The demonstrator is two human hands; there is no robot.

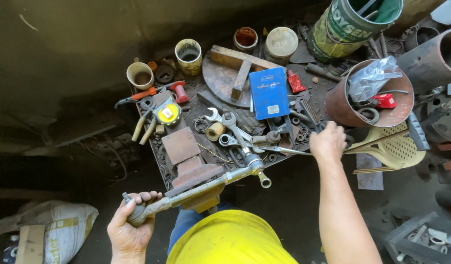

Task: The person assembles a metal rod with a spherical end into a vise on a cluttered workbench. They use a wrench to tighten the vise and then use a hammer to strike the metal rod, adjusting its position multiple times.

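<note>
The surface (186, 168) is dark, rusty metal, crowded with small tools. A long grey steel bar (196, 191) lies across its near edge. Three round cups stand at the far side. The left hand (131, 226) is wrapped tight around the bar's end. The right hand (327, 143) is curled among small steel rings (300, 133); what it pinches I cannot tell.

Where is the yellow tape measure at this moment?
The yellow tape measure lies on the left part of the cluttered workbench, between the pliers and a red spool.
</note>
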